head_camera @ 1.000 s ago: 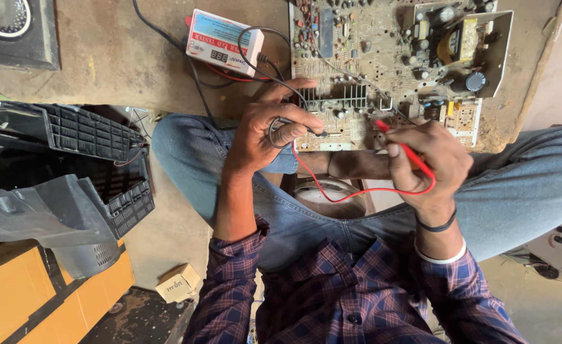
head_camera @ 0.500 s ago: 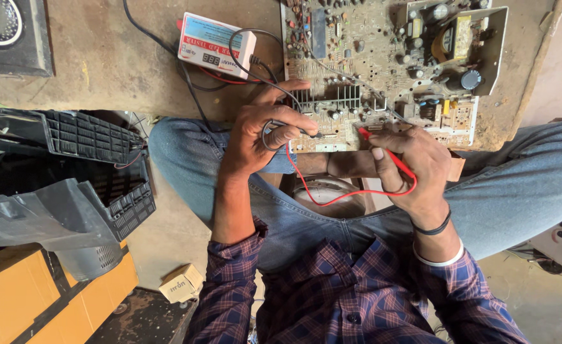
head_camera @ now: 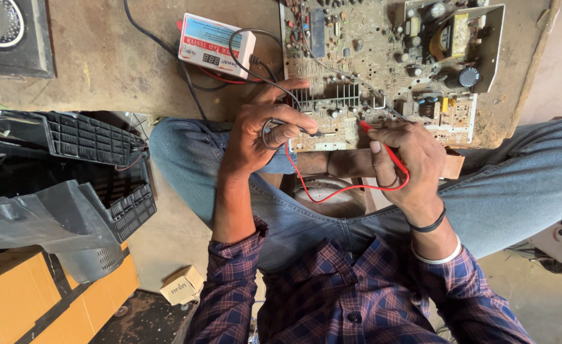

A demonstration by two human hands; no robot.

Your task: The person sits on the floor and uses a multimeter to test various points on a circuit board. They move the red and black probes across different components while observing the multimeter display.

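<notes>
A large dusty circuit board (head_camera: 383, 57) lies on a worn wooden table (head_camera: 102, 64). My left hand (head_camera: 268, 130) grips a black test probe with its black lead looped around my fingers, the tip touching the board's near edge. My right hand (head_camera: 405, 162) holds a red test probe (head_camera: 383, 143), its tip on the board near the heat-sink fins (head_camera: 332, 95). The red lead (head_camera: 332, 191) curves below my hands. Both leads run to a small white and red tester box (head_camera: 216, 46) with a digital display, left of the board.
A black plastic housing shell (head_camera: 70, 165) stands at the left, with orange boxes (head_camera: 19, 299) under it. A small cardboard box (head_camera: 182, 285) lies on the floor. A dark speaker panel (head_camera: 7, 32) sits at the table's far left.
My right hand has shifted the red probe a little along the board's near edge. My left hand stays on the black probe. The view has drifted slightly.
</notes>
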